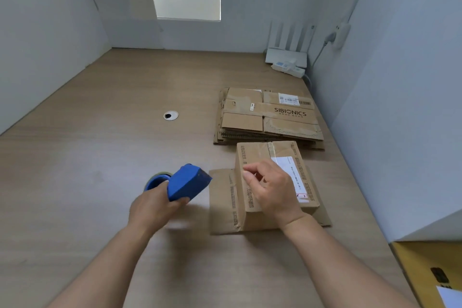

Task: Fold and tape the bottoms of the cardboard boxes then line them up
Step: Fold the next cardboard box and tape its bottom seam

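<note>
Two hands [155,205] [271,189]: round dispenser [187,182], over box [250,155]

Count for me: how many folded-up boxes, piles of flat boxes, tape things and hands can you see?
Folded-up box: 1
Pile of flat boxes: 1
Blue tape dispenser: 1
Hands: 2, left hand and right hand
Total: 5

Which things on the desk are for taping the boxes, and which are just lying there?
For the job: box under the right hand; blue tape dispenser held by the left hand; stack of flat boxes.
Just lying about: router; power strip; round cable hole.
</note>
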Motion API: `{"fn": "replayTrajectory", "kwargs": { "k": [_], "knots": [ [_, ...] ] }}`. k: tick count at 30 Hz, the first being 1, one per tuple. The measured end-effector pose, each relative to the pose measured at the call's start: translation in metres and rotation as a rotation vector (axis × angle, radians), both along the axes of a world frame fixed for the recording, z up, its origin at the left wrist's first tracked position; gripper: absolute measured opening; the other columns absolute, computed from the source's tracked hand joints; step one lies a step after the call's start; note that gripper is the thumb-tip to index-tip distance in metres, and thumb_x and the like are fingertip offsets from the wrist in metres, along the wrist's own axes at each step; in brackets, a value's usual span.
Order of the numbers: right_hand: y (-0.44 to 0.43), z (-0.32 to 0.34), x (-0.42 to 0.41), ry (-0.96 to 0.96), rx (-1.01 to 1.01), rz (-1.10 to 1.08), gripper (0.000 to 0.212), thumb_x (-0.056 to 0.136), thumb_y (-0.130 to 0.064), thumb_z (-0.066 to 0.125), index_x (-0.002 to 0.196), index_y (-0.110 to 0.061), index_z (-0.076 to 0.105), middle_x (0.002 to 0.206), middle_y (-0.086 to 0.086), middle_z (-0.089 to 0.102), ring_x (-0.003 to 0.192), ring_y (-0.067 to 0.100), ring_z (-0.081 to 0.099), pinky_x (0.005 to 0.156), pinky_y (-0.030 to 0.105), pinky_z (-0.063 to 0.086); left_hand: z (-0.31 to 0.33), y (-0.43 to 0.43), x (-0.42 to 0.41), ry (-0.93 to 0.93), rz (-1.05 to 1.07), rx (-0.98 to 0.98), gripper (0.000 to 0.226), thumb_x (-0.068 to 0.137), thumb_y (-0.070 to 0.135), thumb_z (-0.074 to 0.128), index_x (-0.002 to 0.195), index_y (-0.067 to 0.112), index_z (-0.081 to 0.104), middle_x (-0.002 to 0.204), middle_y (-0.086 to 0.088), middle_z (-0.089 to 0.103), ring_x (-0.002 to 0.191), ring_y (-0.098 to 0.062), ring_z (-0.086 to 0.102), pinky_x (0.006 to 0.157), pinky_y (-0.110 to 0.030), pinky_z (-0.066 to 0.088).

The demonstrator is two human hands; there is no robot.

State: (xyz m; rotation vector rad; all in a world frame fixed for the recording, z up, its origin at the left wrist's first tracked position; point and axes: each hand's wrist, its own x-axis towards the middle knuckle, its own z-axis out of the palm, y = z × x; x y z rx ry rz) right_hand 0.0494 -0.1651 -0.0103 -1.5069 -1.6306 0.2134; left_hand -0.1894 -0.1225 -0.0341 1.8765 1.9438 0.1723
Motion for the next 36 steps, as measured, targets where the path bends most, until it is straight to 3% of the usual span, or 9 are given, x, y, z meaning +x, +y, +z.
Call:
{"fn": "replayTrajectory", "kwargs": {
  "k": [4, 9, 13, 17, 20, 24, 28, 33, 36],
  "knots": [
    [-0.012, 0.022, 0.016, 0.262, -0.098, 0.083, 0.013, 0.083, -0.021, 0.070, 0.096, -0.023, 0.067, 0.088, -0.005, 0.063, 0.076, 0.002, 0.056, 0.068, 0.013, 0.045, 0.036, -0.029, 0.008, -0.209, -0.158, 0.092, 0.030, 0.080, 0.048, 0.069, 0.101, 0.038, 0.048, 0.086, 0.010, 0.062, 0.082, -0.017, 0.058, 0.070, -0.027, 0.044],
    [-0.028, 0.044, 0.028, 0.284, -0.253, 0.234, 0.034, 0.083, -0.019, 0.072, 0.112, -0.032, 0.060, 0.098, -0.016, 0.058, 0.087, 0.004, 0.055, 0.075, 0.016, 0.047, 0.058, -0.046, 0.029, -0.295, -0.332, 0.114, 0.048, 0.058, 0.069, 0.060, 0.096, 0.042, 0.054, 0.084, 0.014, 0.067, 0.078, -0.010, 0.061, 0.070, -0.028, 0.050],
    [-0.035, 0.053, 0.041, 0.281, -0.248, 0.206, 0.007, 0.087, -0.011, 0.066, 0.089, -0.017, 0.070, 0.078, -0.013, 0.060, 0.072, -0.005, 0.053, 0.064, 0.007, 0.039, 0.068, -0.050, 0.048, -0.350, -0.345, 0.051, 0.042, 0.052, 0.068, 0.061, 0.085, 0.042, 0.056, 0.078, 0.016, 0.067, 0.075, -0.006, 0.062, 0.066, -0.025, 0.051],
    [-0.038, 0.045, 0.055, 0.351, -0.265, 0.201, 0.022, 0.089, -0.011, 0.063, 0.075, -0.029, 0.061, 0.069, -0.013, 0.058, 0.065, 0.002, 0.050, 0.064, 0.015, 0.041, 0.078, -0.052, 0.066, -0.464, -0.366, -0.104, 0.052, 0.047, 0.064, 0.068, 0.089, 0.033, 0.067, 0.083, 0.019, 0.069, 0.074, -0.005, 0.064, 0.068, -0.027, 0.052],
    [-0.044, 0.041, 0.064, 0.317, -0.280, 0.162, 0.019, 0.091, -0.016, 0.059, 0.077, -0.028, 0.057, 0.069, -0.014, 0.056, 0.065, 0.003, 0.050, 0.065, 0.022, 0.043, 0.083, -0.050, 0.081, -0.460, -0.402, -0.158, 0.034, 0.062, 0.049, 0.082, 0.087, 0.032, 0.068, 0.081, 0.018, 0.069, 0.071, -0.004, 0.064, 0.063, -0.021, 0.050],
    [-0.052, 0.036, 0.075, 0.241, -0.275, 0.037, 0.013, 0.092, -0.030, 0.052, 0.079, -0.032, 0.052, 0.072, -0.014, 0.058, 0.072, 0.012, 0.056, 0.069, 0.039, 0.051, 0.094, -0.048, 0.098, -0.467, -0.431, -0.206, 0.028, 0.063, 0.050, 0.075, 0.086, 0.036, 0.065, 0.076, 0.023, 0.067, 0.068, 0.002, 0.062, 0.056, -0.011, 0.045],
    [-0.064, 0.032, 0.080, 0.332, -0.274, -0.112, 0.018, 0.095, -0.019, 0.054, 0.078, -0.026, 0.054, 0.081, -0.004, 0.064, 0.078, 0.014, 0.059, 0.063, 0.022, 0.044, 0.113, -0.044, 0.103, -0.384, -0.463, -0.270, 0.021, 0.063, 0.054, 0.071, 0.077, 0.041, 0.063, 0.071, 0.025, 0.066, 0.064, 0.003, 0.062, 0.053, -0.010, 0.044],
    [-0.083, 0.020, 0.123, 0.464, -0.369, -0.375, 0.018, 0.092, -0.015, 0.053, 0.074, -0.016, 0.056, 0.067, -0.002, 0.056, 0.064, 0.016, 0.050, 0.060, 0.027, 0.039, 0.121, -0.031, 0.058, -0.217, -0.395, -0.349, 0.093, 0.023, 0.094, 0.060, 0.080, 0.020, 0.070, 0.070, 0.009, 0.071, 0.061, -0.007, 0.065, 0.056, -0.017, 0.043],
    [-0.089, 0.012, 0.126, 0.454, -0.501, -0.372, 0.020, 0.091, -0.017, 0.052, 0.072, -0.016, 0.054, 0.067, -0.002, 0.055, 0.064, 0.015, 0.049, 0.058, 0.025, 0.038, 0.116, -0.022, 0.035, -0.129, -0.364, -0.401, 0.104, 0.010, 0.095, 0.058, 0.077, 0.016, 0.072, 0.070, 0.002, 0.072, 0.063, -0.015, 0.068, 0.061, -0.025, 0.046]
  ]
}}
